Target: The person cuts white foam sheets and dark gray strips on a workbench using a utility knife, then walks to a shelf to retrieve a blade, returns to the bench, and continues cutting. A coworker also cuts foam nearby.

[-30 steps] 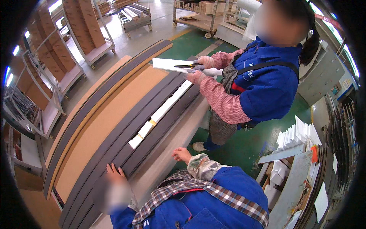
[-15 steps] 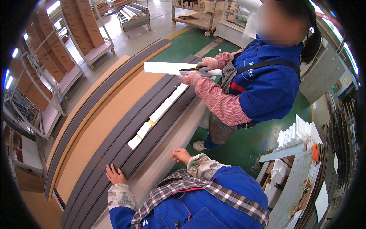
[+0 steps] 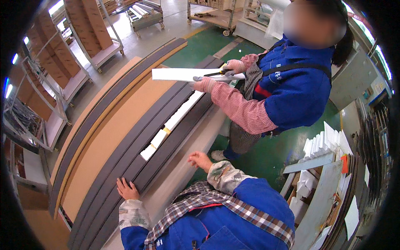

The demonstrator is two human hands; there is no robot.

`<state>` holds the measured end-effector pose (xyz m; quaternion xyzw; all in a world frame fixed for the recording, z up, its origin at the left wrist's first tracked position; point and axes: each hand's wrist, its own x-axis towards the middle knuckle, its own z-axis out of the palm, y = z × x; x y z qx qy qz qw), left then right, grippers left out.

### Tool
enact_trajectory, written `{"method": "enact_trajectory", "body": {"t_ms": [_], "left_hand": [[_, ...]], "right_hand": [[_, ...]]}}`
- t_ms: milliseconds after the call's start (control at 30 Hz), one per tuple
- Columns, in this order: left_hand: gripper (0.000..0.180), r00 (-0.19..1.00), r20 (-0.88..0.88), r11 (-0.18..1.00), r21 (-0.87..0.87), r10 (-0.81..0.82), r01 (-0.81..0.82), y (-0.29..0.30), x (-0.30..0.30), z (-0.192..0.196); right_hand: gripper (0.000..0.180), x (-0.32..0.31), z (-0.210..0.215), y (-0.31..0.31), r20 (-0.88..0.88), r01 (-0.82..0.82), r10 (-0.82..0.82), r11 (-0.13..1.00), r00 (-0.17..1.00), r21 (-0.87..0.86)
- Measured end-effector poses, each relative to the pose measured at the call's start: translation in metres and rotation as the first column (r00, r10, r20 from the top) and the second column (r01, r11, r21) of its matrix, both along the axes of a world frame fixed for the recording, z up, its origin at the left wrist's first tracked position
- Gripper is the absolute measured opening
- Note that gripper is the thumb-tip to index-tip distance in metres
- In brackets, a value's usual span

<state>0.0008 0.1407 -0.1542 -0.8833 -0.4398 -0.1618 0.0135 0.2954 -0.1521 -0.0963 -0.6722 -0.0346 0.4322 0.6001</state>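
My left hand (image 3: 127, 189) lies flat on the long dark grey panels (image 3: 112, 173), fingers spread, nothing in it. My right hand (image 3: 200, 161) hovers by the pale near edge (image 3: 183, 164) of the work surface; its fingers are loosely bent and apart, with nothing visible in them. Beyond it, white foam pieces (image 3: 183, 110) sit in a line in a channel between dark panels, with a bit of yellow between two of them. Across from me a co-worker in blue holds a white foam strip (image 3: 173, 75) and a black-and-yellow utility knife (image 3: 216, 73) against it.
A broad tan board (image 3: 121, 118) lies on the far side of the dark panels. Wheeled racks with brown boards (image 3: 89, 31) stand at the left. To the right, a stack of white foam pieces (image 3: 327, 141) rests near a grey board (image 3: 325, 196).
The co-worker's knife hand has drawn back along the foam strip toward their body, and the strip has shifted slightly left. My hands have barely moved.
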Motion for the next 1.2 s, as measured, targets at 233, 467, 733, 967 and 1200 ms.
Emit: {"method": "enact_trajectory", "body": {"t_ms": [233,467,733,967,1200], "left_hand": [[0.046,1.000,0.020,0.999,-0.034,-0.008,0.009,-0.002,0.002,0.009],[0.047,0.999,0.028,0.999,-0.038,-0.024,0.025,-0.001,0.000,0.004],[0.046,1.000,0.002,0.999,-0.044,0.012,-0.012,-0.005,0.004,0.007],[0.046,0.995,-0.090,0.998,-0.043,0.051,-0.055,-0.004,0.008,0.008],[0.045,0.998,-0.044,0.999,-0.012,0.045,-0.046,-0.006,0.009,0.006]], "right_hand": [[0.013,0.101,0.198,0.010,0.611,-0.034,-0.301,0.880,0.732,0.473],[0.035,0.284,0.256,0.019,0.766,0.484,0.643,0.662,0.024,-0.572],[0.040,0.392,0.178,0.004,0.284,0.316,0.956,0.293,-0.077,-0.902],[0.063,0.431,0.156,0.010,0.087,0.179,0.996,0.083,0.014,-0.980],[0.036,0.429,0.168,0.006,0.308,0.045,0.951,0.308,0.013,-0.950]]}}
